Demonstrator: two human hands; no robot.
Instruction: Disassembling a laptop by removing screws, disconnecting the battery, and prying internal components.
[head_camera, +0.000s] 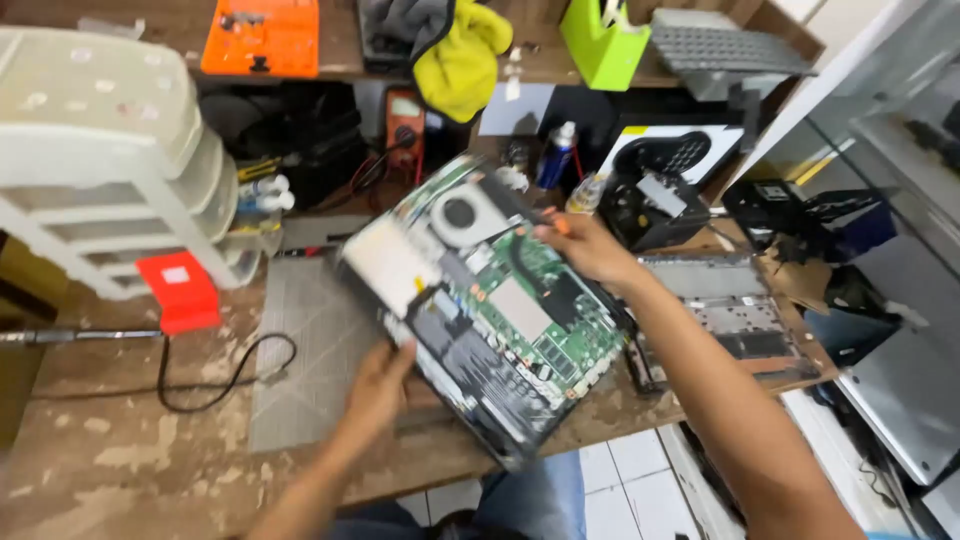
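Observation:
An opened laptop base (490, 300) with its green circuit board, round fan and white battery exposed is held tilted above the workbench. My left hand (378, 385) grips its near left edge from below. My right hand (585, 245) holds the far right edge, by the board's upper side. Under the laptop lies a grey ridged work mat (300, 350).
A second laptop shell (735, 315) lies at the right. White plastic drawers (110, 150) and a red box (180, 290) stand left. An orange tool case (262, 35), yellow cloth (462, 60), multimeter (404, 125), spray can (556, 155) and green holder (600, 45) crowd the back. A black cable (215, 385) loops left.

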